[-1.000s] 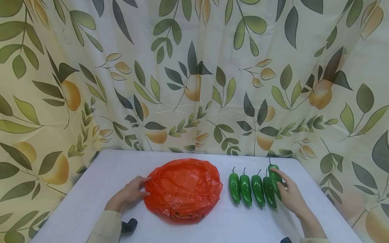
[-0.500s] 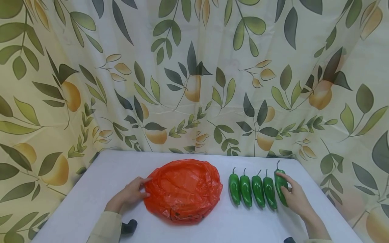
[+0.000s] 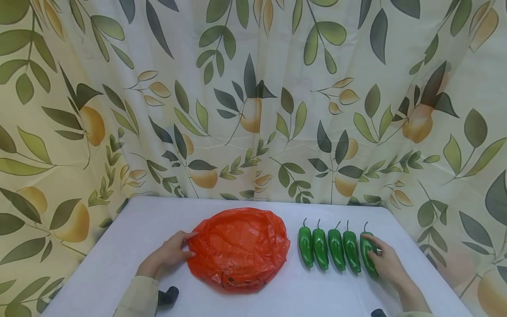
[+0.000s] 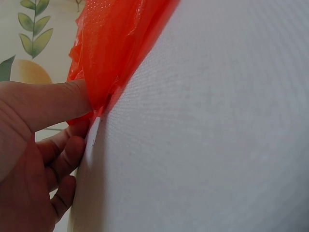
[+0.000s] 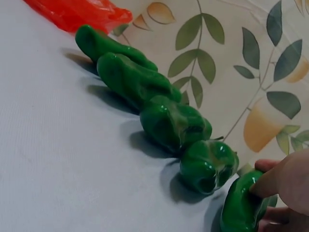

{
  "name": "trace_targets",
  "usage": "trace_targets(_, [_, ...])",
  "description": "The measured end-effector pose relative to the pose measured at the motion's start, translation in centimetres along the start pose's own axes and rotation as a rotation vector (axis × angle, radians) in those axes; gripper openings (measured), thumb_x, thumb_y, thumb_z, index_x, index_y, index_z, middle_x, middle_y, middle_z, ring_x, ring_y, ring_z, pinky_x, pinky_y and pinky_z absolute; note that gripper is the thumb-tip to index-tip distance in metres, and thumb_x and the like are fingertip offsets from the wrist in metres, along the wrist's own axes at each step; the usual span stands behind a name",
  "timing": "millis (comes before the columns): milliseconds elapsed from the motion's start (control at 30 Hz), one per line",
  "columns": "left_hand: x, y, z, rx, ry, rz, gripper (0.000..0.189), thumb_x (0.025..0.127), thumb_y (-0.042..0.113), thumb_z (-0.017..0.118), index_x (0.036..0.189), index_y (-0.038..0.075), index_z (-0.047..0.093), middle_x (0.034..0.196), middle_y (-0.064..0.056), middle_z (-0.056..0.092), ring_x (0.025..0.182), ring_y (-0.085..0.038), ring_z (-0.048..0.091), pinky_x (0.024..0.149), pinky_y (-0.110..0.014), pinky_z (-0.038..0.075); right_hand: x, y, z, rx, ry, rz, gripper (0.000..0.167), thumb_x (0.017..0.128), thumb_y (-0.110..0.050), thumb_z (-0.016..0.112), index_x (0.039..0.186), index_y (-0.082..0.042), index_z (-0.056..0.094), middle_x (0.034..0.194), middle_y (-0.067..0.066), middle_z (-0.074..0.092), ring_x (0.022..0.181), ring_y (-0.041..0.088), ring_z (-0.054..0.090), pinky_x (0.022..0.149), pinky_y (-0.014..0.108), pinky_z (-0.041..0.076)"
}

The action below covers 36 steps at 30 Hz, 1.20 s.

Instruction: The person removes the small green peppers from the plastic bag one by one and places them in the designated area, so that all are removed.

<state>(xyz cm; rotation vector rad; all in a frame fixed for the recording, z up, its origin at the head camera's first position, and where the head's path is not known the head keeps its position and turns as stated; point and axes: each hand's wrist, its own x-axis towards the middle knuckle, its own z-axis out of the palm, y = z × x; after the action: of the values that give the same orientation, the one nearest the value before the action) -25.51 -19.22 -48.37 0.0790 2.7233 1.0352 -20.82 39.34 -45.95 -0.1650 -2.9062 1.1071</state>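
A red plastic bag sits open on the white table, its rim spread into a rough oval. My left hand pinches the bag's left edge; in the left wrist view the thumb lies over the gathered film. To the right of the bag several green chili peppers lie side by side, stems pointing away. Thumb and fingers of my right hand hold the rightmost pepper, low at the table. The right wrist view shows the same pepper in the grip, beside the others.
A leaf-and-fruit patterned curtain hangs round the back and sides of the white table. Near my left sleeve there is a short black object; another dark piece shows by the right wrist.
My right hand has moved right and toward me with the pepper, from overlapping its neighbour to lying level at the row's right end. The left hand and bag look unchanged.
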Motion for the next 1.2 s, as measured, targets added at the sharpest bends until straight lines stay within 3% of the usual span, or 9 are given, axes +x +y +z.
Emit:
trace_targets(67, [0.0,0.0,0.0,0.002,0.000,0.001,0.062,0.087,0.016,0.078,0.144,0.018,0.057,0.120,-0.004,0.059,0.122,-0.030,0.055,0.103,-0.058,0.051,0.2,0.3,0.1,-0.003,-0.014,0.024,0.056,0.097,0.005,0.043,0.152,0.003,0.033,0.153,0.045,0.020,0.130,0.065,0.041,0.104,0.062,0.047])
trace_targets(100, [0.0,0.0,0.0,0.002,0.000,0.001,0.062,0.087,0.016,0.078,0.144,0.018,0.057,0.121,-0.004,0.059,0.122,-0.030,0.055,0.103,-0.058,0.051,0.2,0.5,0.1,-0.005,-0.023,0.039,0.056,0.098,0.004,0.042,0.153,0.003,0.032,0.154,0.046,0.017,0.137,0.066,0.029,0.109,0.069,0.039])
trace_targets(167, [-0.1,0.1,-0.1,0.003,0.000,0.002,0.062,0.087,0.016,0.078,0.144,0.018,0.057,0.121,-0.004,0.059,0.122,-0.030,0.055,0.103,-0.058,0.051,0.4,0.8,0.1,-0.001,-0.035,0.063,0.056,0.099,0.003,0.041,0.154,0.002,0.030,0.154,0.045,0.015,0.139,0.067,0.023,0.112,0.073,0.029])
trace_targets(300, [-0.2,0.2,-0.1,0.007,-0.001,-0.001,0.063,0.087,0.016,0.078,0.145,0.018,0.056,0.122,-0.004,0.059,0.123,-0.030,0.055,0.104,-0.058,0.051,0.4,1.0,0.1,0.008,-0.030,0.072,0.056,0.099,0.002,0.041,0.154,0.002,0.029,0.154,0.045,0.015,0.139,0.066,0.025,0.111,0.073,0.032])
trace_targets(567, [-0.3,0.2,-0.2,0.000,-0.006,-0.007,0.063,0.087,0.017,0.078,0.146,0.018,0.056,0.121,-0.005,0.059,0.123,-0.032,0.054,0.104,-0.059,0.050,0.4,1.0,0.2,0.008,-0.026,0.080,0.055,0.101,-0.002,0.040,0.155,0.001,0.030,0.157,0.041,0.015,0.144,0.063,0.019,0.114,0.074,0.024])
trace_targets(800, [-0.2,0.1,0.0,-0.002,-0.005,-0.014,0.063,0.087,0.018,0.079,0.146,0.021,0.055,0.121,-0.003,0.058,0.118,-0.026,0.054,0.103,-0.056,0.052,0.4,0.8,0.4,0.006,-0.016,0.096,0.051,0.103,-0.002,0.037,0.153,0.001,0.032,0.156,0.041,0.020,0.145,0.063,0.014,0.115,0.075,0.018])
trace_targets(1200, [-0.3,0.2,0.0,0.001,-0.005,-0.012,0.064,0.087,0.019,0.078,0.146,0.021,0.055,0.123,-0.004,0.058,0.120,-0.028,0.054,0.104,-0.058,0.051,0.3,0.7,1.1,-0.003,0.012,0.070,0.051,0.103,-0.001,0.035,0.154,0.002,0.031,0.153,0.043,0.023,0.140,0.064,0.027,0.112,0.070,0.031])
